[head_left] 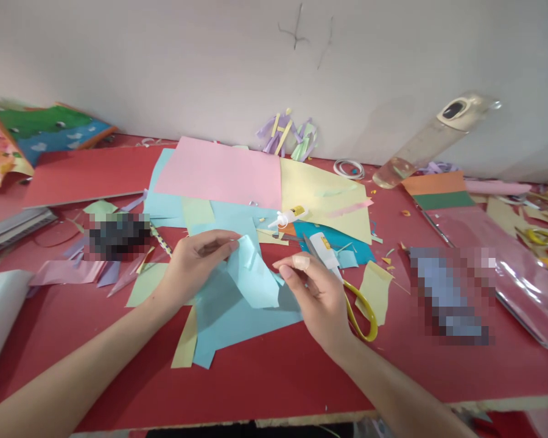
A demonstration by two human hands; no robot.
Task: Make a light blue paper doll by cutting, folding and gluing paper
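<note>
A folded light-blue paper piece [254, 277] hangs from the pinched thumb and fingers of my left hand [198, 264], above a larger blue sheet [237, 328]. To its right is my right hand [317, 298], thumb and index finger brought close together near the paper's right edge; whether they grip anything is too small to tell. A bandage is wrapped on one of its fingers. Behind the hands lie a small glue tube [293, 215] with a white nozzle and a white bottle [324, 249]. Yellow-handled scissors [369, 325] rest beside my right hand, partly hidden by it.
Pink [223, 173] and yellow sheets [324, 198] lie at the back. A bottle [427, 146] leans against the wall at the right. Paper scraps, a blurred dark object [119, 236] and a blurred bluish object [447, 292] are on the red table [274, 389].
</note>
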